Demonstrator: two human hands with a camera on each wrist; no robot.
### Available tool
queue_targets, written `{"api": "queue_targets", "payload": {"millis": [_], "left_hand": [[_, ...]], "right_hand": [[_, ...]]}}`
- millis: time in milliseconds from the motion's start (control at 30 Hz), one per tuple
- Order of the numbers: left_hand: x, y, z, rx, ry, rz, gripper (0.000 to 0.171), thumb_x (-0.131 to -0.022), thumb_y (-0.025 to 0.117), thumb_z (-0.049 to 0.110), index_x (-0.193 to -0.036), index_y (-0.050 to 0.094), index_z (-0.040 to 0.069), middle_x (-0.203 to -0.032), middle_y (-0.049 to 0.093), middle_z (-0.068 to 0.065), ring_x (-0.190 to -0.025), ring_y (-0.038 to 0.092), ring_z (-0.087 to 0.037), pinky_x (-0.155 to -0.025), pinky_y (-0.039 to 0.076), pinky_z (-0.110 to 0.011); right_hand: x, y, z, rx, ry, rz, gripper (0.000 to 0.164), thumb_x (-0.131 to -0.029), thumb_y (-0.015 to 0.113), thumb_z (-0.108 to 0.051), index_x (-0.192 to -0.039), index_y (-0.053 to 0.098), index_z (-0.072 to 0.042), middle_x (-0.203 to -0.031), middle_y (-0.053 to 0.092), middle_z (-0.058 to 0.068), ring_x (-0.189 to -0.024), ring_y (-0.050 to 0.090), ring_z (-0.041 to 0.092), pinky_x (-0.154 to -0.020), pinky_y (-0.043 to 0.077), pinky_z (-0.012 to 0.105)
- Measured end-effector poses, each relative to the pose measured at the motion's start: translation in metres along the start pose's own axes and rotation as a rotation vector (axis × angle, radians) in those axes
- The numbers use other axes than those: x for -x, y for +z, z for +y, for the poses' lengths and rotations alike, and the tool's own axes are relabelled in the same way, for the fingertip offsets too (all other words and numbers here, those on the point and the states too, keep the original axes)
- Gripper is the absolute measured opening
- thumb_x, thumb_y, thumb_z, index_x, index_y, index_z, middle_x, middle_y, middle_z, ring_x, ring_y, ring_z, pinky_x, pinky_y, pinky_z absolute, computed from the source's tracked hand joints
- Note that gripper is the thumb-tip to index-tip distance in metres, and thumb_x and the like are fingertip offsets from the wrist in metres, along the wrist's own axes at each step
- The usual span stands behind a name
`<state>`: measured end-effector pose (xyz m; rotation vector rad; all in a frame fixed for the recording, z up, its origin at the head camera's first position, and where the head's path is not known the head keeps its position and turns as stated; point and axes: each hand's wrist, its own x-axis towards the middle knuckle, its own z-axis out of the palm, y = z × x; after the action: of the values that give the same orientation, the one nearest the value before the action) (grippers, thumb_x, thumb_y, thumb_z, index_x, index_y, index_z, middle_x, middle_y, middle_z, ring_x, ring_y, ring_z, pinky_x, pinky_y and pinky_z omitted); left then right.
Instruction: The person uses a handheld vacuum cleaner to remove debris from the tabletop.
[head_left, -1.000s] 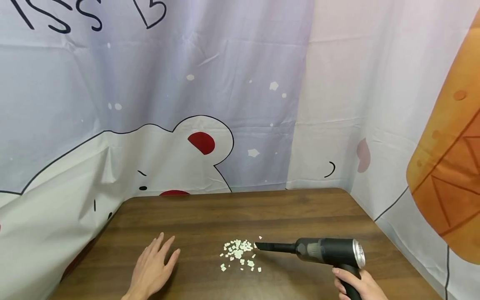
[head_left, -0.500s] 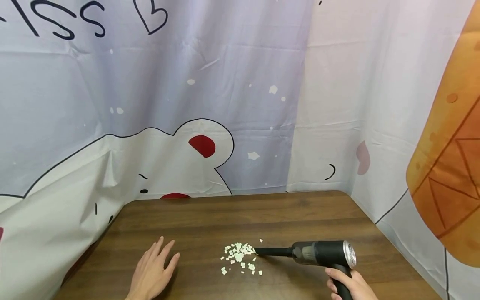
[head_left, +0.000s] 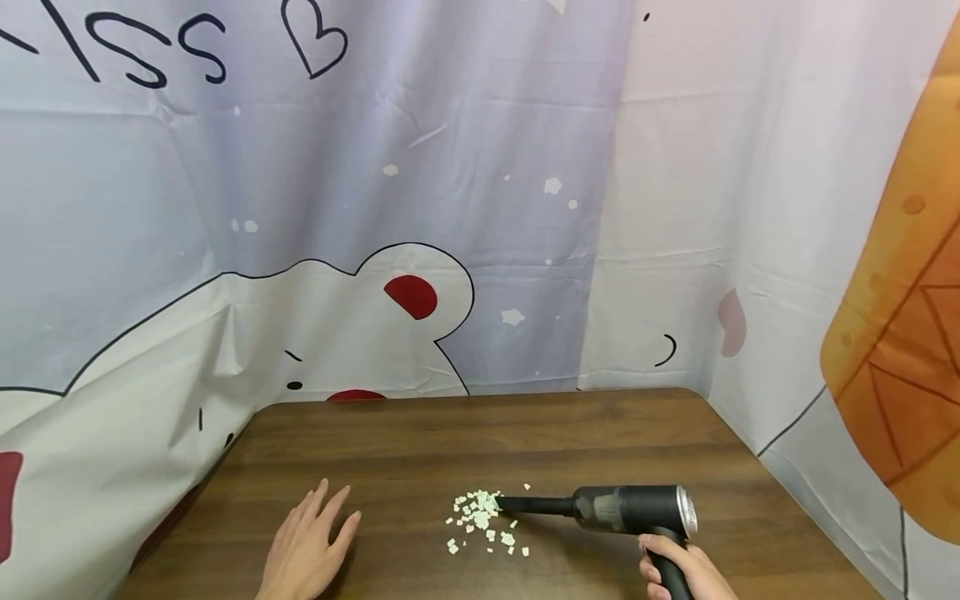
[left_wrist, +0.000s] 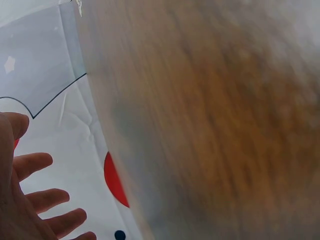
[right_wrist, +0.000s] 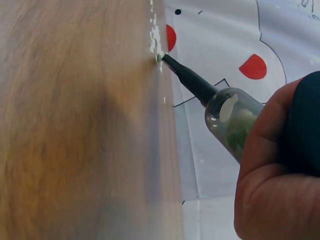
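My right hand (head_left: 686,571) grips the handle of a black handheld vacuum cleaner (head_left: 637,508) with a clear dust chamber and a long narrow nozzle. The nozzle tip touches the right side of a pile of small white paper scraps (head_left: 482,510) on the wooden table (head_left: 420,450). In the right wrist view, pale bits show inside the vacuum's clear chamber (right_wrist: 235,117). To the left of the scraps, my left hand (head_left: 307,542) is held with its fingers spread, palm down and holding nothing. Its spread fingers (left_wrist: 47,197) also show in the left wrist view.
A printed fabric curtain (head_left: 525,250) hangs behind the table and along both its sides. A few loose scraps (head_left: 507,539) lie nearer to me than the main pile, and one lies just beyond the nozzle.
The vacuum has moved left in my right hand, its nozzle going from the pile's right edge a little into it. My left hand has stayed nearly still. The head view has tilted slightly up.
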<state>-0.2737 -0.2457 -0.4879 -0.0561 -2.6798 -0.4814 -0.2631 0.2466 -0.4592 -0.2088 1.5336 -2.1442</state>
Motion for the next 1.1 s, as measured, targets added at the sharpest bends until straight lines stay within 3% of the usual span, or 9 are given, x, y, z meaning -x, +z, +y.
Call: {"api": "queue_targets", "payload": {"millis": [300,433,500,633,733,900,1000,1100], "left_hand": [[0.001,0.001,-0.001,-0.002,-0.021,-0.038,0.053,-0.098,0.049,0.046,-0.134,0.055,0.007,-0.142,0.038,-0.029,-0.127,0.037,-0.05,-0.099,0.03,-0.066],[0.001,0.002,-0.001,-0.002,-0.032,-0.06,0.054,-0.098,0.048,0.047,-0.135,0.054,0.007,-0.143,0.037,-0.029,-0.128,0.036,-0.05,-0.099,0.029,-0.065],[0.0,0.001,0.0,-0.003,-0.036,-0.067,0.055,-0.098,0.048,0.048,-0.135,0.054,0.007,-0.144,0.037,-0.029,-0.128,0.036,-0.05,-0.1,0.028,-0.065],[-0.002,-0.001,0.001,-0.007,-0.023,-0.057,0.057,-0.098,0.046,0.049,-0.135,0.055,0.007,-0.143,0.037,-0.029,-0.128,0.036,-0.05,-0.099,0.029,-0.066],[-0.003,-0.001,0.001,-0.007,-0.004,-0.025,0.055,-0.098,0.048,0.048,-0.133,0.056,0.007,-0.142,0.038,-0.029,-0.127,0.037,-0.05,-0.098,0.03,-0.067],[-0.003,0.0,0.001,-0.004,0.002,-0.033,0.054,-0.098,0.048,0.047,-0.134,0.055,0.007,-0.143,0.038,-0.029,-0.127,0.036,-0.05,-0.098,0.029,-0.067],[-0.002,0.001,0.002,-0.005,-0.009,-0.054,0.054,-0.098,0.049,0.046,-0.134,0.055,0.007,-0.143,0.037,-0.029,-0.127,0.036,-0.051,-0.098,0.029,-0.067],[-0.001,0.0,0.001,-0.007,-0.022,-0.066,0.052,-0.097,0.052,0.044,-0.135,0.054,0.007,-0.143,0.037,-0.029,-0.127,0.036,-0.05,-0.1,0.029,-0.065]], "right_hand": [[-0.002,-0.002,0.004,-0.041,0.015,-0.013,0.019,-0.099,0.047,-0.021,-0.085,0.054,-0.011,-0.067,0.049,-0.001,-0.054,0.045,0.005,-0.053,0.04,0.018],[0.001,0.0,0.004,0.027,-0.01,0.025,0.017,-0.098,0.05,-0.02,-0.086,0.051,-0.009,-0.067,0.048,-0.001,-0.055,0.044,0.007,-0.053,0.042,0.02],[0.004,0.001,0.003,0.137,-0.051,0.074,0.019,-0.097,0.052,-0.02,-0.085,0.051,-0.006,-0.066,0.049,0.0,-0.055,0.045,0.009,-0.053,0.044,0.022],[0.009,0.005,0.003,0.504,-0.135,0.201,0.026,-0.095,0.056,-0.019,-0.077,0.054,0.0,-0.061,0.051,0.0,-0.051,0.048,0.008,-0.05,0.046,0.024],[0.009,0.01,0.004,0.714,-0.169,0.265,0.024,-0.091,0.06,-0.016,-0.077,0.058,0.003,-0.064,0.056,0.001,-0.054,0.051,0.008,-0.052,0.047,0.024],[0.01,0.015,0.01,0.959,-0.246,0.36,0.023,-0.083,0.069,-0.015,-0.095,0.064,0.005,-0.082,0.066,0.006,-0.067,0.057,0.006,-0.06,0.05,0.025],[0.01,0.015,0.015,1.11,-0.322,0.374,0.022,-0.079,0.074,-0.015,-0.09,0.067,0.002,-0.079,0.068,0.004,-0.066,0.057,0.002,-0.058,0.049,0.026],[0.009,0.013,0.018,1.091,-0.318,0.349,0.022,-0.08,0.073,-0.016,-0.09,0.066,0.003,-0.079,0.068,0.004,-0.066,0.058,0.004,-0.057,0.049,0.026]]}}
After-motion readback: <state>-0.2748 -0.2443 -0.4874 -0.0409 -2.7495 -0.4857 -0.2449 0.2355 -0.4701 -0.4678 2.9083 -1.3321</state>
